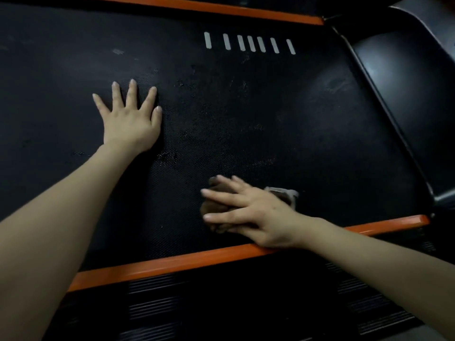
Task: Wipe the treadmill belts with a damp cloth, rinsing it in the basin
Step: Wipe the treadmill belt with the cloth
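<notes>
Right hand (248, 212) lies flat on the cloth (283, 194), its fingers (221, 194) straight, pressing it to the treadmill belt (246, 107) beside the near orange rail (172, 263). Left hand (130, 121), spread and holding nothing, rests on the belt well apart. Smudged belt lies beyond the right fingertips, so this hand is probably placed for the next stroke.

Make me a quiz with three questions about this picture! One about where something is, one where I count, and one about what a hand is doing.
1. Where is the cloth?
A. under the right hand
B. on the floor
C. in a bucket

2. How many white marks are on the belt?
A. three
B. seven
C. twelve

3. What is the left hand doing?
A. making a fist
B. lying flat, fingers spread
C. holding a bottle

Answers: 1 A, the cloth peeks out beneath its fingers; 2 B, seven sit in one row; 3 B, its palm rests on the belt.
</notes>
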Demonstrator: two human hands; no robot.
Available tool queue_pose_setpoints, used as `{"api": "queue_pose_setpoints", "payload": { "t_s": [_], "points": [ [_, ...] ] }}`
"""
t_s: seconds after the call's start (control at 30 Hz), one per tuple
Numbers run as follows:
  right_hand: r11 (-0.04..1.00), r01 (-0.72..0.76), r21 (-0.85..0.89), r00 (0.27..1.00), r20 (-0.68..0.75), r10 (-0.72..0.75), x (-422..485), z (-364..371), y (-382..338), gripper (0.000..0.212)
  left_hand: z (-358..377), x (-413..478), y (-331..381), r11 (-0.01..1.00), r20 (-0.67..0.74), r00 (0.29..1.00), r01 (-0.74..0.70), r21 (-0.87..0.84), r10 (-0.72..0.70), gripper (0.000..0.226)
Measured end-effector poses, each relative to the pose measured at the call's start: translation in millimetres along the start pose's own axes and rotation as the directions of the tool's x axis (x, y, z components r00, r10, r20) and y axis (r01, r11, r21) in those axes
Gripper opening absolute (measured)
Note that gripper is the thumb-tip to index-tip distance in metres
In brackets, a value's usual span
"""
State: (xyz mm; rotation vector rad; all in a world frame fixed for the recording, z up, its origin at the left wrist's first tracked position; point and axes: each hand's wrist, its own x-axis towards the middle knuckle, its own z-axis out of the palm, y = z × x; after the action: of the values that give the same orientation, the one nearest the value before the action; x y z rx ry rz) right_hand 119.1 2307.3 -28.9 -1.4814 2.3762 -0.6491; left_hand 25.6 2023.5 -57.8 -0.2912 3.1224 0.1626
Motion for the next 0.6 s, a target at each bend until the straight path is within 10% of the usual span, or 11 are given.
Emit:
{"api": "queue_pose_setpoints", "payload": {
  "t_s": [0.27,0.6],
  "points": [
    [0.993,0.064,0.1,0.977,0.196,-0.083,-32,-24,16,0.035,-3,0,-5,1.0,0.012,1.0,-0.016,-0.011,0.016,0.055],
    [0.96,0.28,-0.021,0.957,0.084,-0.278,47,-2,9,0.032,-5,-1,0,1.0,0.024,1.0,-0.012,0.002,0.012,0.054]
  ]
}}
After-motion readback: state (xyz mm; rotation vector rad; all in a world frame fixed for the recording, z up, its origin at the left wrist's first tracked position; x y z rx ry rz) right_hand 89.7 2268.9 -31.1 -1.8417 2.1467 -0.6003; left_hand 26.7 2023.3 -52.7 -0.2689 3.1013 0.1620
